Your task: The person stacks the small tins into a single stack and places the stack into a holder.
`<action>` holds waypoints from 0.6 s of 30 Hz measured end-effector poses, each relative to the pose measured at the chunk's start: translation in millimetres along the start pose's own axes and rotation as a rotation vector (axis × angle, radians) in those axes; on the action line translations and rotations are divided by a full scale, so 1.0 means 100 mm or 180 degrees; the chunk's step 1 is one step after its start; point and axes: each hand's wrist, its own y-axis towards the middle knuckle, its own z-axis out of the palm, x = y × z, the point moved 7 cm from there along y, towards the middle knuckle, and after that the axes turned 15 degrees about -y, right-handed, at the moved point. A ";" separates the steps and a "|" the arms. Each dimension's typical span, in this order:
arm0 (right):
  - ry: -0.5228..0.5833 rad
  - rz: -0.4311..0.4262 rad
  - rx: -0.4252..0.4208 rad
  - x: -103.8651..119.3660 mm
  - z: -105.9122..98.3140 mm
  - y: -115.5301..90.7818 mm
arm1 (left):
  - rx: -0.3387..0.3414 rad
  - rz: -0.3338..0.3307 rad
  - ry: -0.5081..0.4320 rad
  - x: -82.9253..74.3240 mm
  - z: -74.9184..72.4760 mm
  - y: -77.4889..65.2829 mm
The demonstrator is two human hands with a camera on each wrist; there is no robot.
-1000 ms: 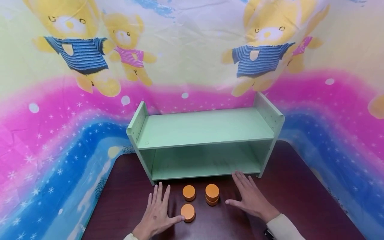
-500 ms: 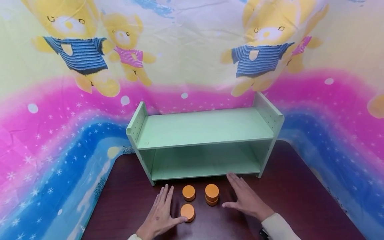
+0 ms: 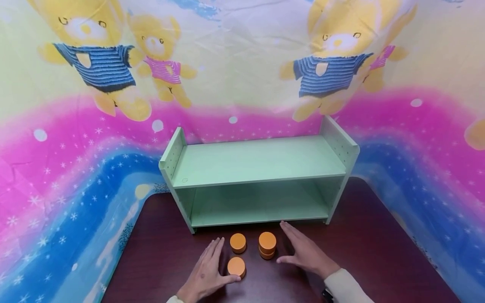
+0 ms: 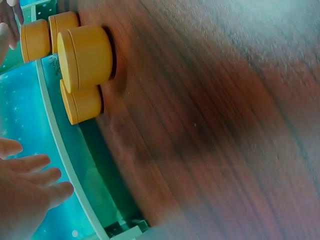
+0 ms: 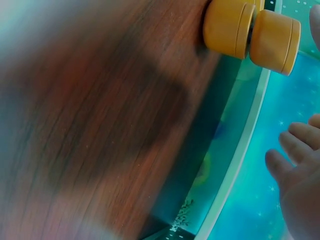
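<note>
Small orange lidded jars stand on the table: a rear single jar (image 3: 238, 243), a front single jar (image 3: 236, 267) and a stack of two jars (image 3: 267, 243) to their right. My left hand (image 3: 206, 273) is spread left of the single jars, its thumb overlapping the front jar's lower edge in the head view; contact cannot be told. My right hand (image 3: 308, 254) is spread right of the stack, thumb toward it, with a gap between. Neither hand holds anything. In the left wrist view my fingers (image 4: 37, 175) are extended apart from the jars (image 4: 85, 55).
A light green two-tier shelf (image 3: 261, 162) stands behind the jars on the dark reddish-brown table (image 3: 379, 252). Its lower front edge lies just beyond the fingertips. A printed bear cloth (image 3: 235, 63) hangs behind and along both sides.
Both hands have moved inward toward the jars, the left one rightward and the right one leftward. Jars and shelf stay in place.
</note>
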 end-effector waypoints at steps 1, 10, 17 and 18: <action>0.0002 0.0005 0.0016 0.00 0.01 0.00 | 0.0008 -0.0010 -0.0030 0.00 0.01 0.00; 0.0023 -0.0042 -0.0063 0.06 0.07 0.03 | 0.0041 -0.0045 -0.0142 0.02 0.09 0.01; 0.0136 0.0057 -0.0004 0.05 0.13 0.05 | 0.0052 -0.0008 -0.0200 0.02 0.15 0.01; 0.0173 0.0073 0.0007 0.05 0.14 0.06 | 0.0058 0.0003 -0.0210 0.02 0.16 0.01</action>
